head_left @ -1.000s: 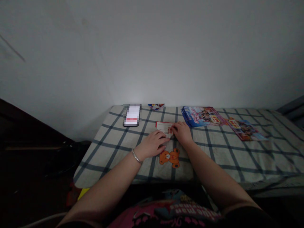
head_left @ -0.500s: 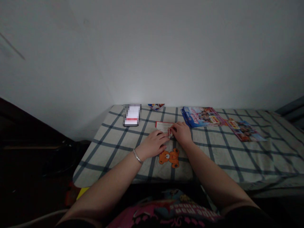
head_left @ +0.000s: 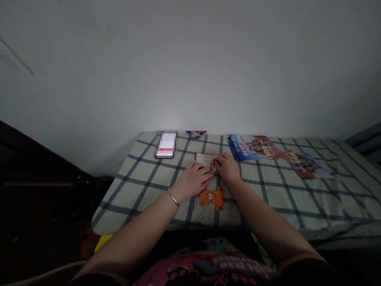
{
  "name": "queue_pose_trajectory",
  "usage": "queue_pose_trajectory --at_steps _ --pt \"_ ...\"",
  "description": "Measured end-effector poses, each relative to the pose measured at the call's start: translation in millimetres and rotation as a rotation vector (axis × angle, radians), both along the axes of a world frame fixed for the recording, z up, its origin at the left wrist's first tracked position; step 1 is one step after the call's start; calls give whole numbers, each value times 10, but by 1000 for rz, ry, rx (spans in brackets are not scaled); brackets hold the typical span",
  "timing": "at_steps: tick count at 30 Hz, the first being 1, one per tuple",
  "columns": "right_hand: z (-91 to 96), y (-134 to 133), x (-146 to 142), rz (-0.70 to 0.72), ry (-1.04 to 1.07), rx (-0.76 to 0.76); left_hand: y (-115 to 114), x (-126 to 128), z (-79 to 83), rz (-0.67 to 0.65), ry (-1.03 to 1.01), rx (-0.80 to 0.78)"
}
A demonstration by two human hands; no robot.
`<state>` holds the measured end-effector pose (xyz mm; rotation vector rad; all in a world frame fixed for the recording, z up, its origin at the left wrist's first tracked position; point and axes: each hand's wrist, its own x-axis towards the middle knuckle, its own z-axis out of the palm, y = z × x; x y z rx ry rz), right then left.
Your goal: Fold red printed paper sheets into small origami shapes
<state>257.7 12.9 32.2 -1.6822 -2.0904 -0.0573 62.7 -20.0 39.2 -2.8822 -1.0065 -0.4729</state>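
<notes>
A small sheet of paper [head_left: 204,157] with a red edge and printed lines lies in front of me, partly covered by both hands. My left hand [head_left: 193,180], with a silver bangle on its wrist, has its fingers closed at the paper's lower edge. From the other side my right hand [head_left: 228,169] pinches the paper near a small folded flap [head_left: 213,167] with red marks. The fingertips of both hands almost meet there. How much of the paper lies under the fingers is hidden.
A checked cloth with an orange bear print [head_left: 212,198] covers the table [head_left: 143,198]. A phone [head_left: 166,145] with a blurred screen lies at the back left, beside a folded paper triangle [head_left: 196,134]. Colourful booklets [head_left: 253,147] and another printed sheet [head_left: 308,163] lie right. A wall [head_left: 190,79] stands behind.
Both hands stay on the paper with hardly any movement. The whole view has shifted very slightly.
</notes>
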Motion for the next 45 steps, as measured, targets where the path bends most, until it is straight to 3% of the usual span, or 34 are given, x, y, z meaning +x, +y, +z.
queue_pose_trajectory --at_steps 3,9,27,45 --pt "-42 19 13 62 85 -17 -21 4 34 38 8 18" --pt "-80 36 49 203 34 36 -11 -12 36 100 -18 29" --pt "-42 -23 88 204 3 -6 21 -62 19 98 -11 -46" --pt "-21 -34 90 243 52 -27 -11 -70 3 84 4 -14"
